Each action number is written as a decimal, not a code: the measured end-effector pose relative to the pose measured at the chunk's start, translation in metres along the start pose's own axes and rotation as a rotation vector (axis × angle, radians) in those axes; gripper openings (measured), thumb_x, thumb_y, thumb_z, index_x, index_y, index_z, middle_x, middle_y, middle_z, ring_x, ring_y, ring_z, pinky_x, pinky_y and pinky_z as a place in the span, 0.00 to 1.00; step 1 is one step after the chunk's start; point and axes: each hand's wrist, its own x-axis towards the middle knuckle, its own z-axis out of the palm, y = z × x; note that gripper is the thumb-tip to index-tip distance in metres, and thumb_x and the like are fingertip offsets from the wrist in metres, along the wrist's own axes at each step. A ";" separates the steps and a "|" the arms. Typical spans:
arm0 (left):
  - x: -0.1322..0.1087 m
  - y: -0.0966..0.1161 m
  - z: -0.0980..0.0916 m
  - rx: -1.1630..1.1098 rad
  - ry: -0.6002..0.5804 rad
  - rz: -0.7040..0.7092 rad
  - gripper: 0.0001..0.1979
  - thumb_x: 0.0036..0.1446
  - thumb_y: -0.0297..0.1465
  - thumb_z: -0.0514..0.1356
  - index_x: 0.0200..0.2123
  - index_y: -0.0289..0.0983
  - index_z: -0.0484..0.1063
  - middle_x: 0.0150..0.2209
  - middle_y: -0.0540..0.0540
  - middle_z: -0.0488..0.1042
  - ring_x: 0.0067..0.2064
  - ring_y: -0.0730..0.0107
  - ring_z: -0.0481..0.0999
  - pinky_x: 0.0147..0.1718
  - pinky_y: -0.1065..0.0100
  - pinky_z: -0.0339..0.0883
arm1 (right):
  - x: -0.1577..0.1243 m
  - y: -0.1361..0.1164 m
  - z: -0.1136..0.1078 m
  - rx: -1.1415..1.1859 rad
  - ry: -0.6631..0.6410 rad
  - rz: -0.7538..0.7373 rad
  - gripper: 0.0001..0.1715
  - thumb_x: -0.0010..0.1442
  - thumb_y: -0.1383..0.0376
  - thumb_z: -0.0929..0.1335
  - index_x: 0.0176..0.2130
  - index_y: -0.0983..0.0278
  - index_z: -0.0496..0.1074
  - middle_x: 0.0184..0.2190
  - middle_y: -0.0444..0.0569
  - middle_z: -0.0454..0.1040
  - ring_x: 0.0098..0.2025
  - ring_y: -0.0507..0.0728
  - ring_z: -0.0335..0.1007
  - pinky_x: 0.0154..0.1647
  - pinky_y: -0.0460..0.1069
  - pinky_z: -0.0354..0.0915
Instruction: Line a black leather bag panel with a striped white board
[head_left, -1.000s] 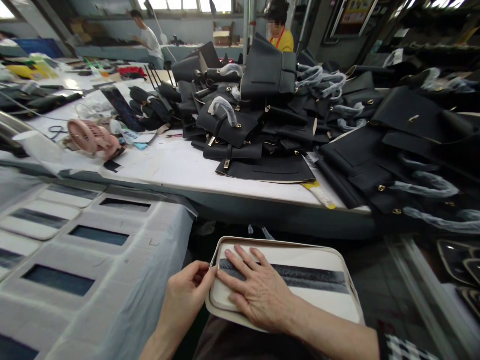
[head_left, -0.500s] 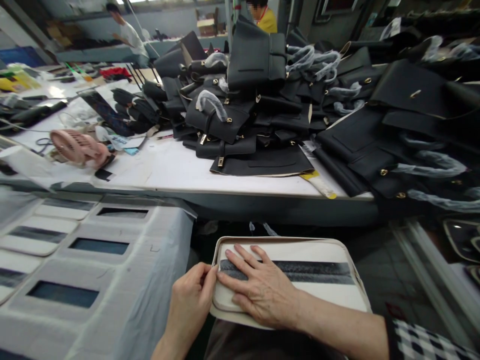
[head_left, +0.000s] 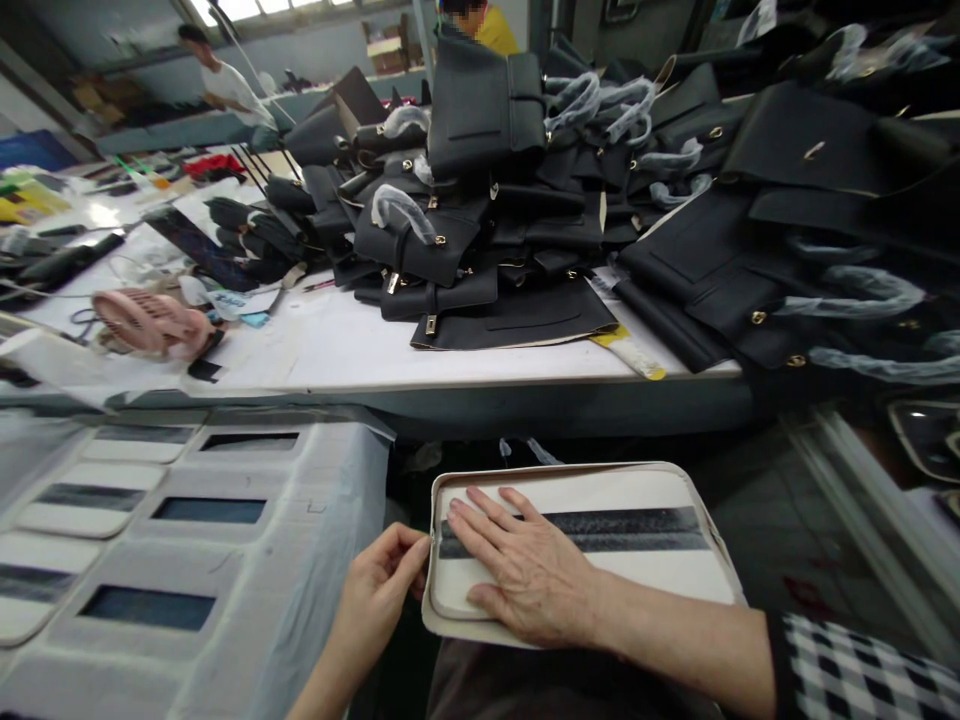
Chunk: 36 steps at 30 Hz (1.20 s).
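Observation:
A cream rounded-corner panel with a raised, folded rim lies across my lap. A dark grey strip runs lengthwise over its middle. My right hand presses flat on its left half, fingers stretched out and thumb apart, covering part of the strip. At the left end, my left hand pinches the rim between thumb and bent forefinger. Its other fingers are curled in and partly hidden.
Left of me, similar cream panels lie on a grey-white covered surface with dark rectangular openings. Black leather bag pieces are piled on the white table ahead, near a pink fan. Two people are farther back.
The fingers of my right hand have drawn closer together on the panel. My left hand stays at the left rim, its grip slightly shifted. The camera view has tilted a little.

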 end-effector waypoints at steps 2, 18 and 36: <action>0.004 0.001 0.000 -0.076 -0.023 -0.035 0.17 0.56 0.44 0.64 0.28 0.36 0.69 0.23 0.51 0.68 0.26 0.72 0.67 0.26 0.72 0.63 | 0.000 0.000 0.002 0.002 0.004 0.000 0.41 0.69 0.50 0.57 0.70 0.66 0.40 0.71 0.52 0.43 0.72 0.60 0.31 0.70 0.61 0.33; 0.039 0.022 -0.024 -0.149 -0.447 -0.420 0.22 0.52 0.43 0.69 0.31 0.35 0.62 0.26 0.52 0.70 0.27 0.77 0.70 0.30 0.73 0.68 | 0.001 0.004 0.006 0.051 0.005 0.013 0.42 0.68 0.49 0.58 0.70 0.69 0.41 0.71 0.53 0.43 0.72 0.59 0.30 0.70 0.60 0.32; 0.018 -0.014 -0.002 -0.591 -0.239 -0.381 0.18 0.54 0.40 0.69 0.30 0.38 0.62 0.28 0.54 0.66 0.28 0.77 0.67 0.30 0.75 0.63 | 0.004 -0.001 -0.009 0.077 -0.075 0.001 0.31 0.71 0.53 0.56 0.69 0.50 0.45 0.72 0.49 0.38 0.72 0.61 0.27 0.68 0.64 0.32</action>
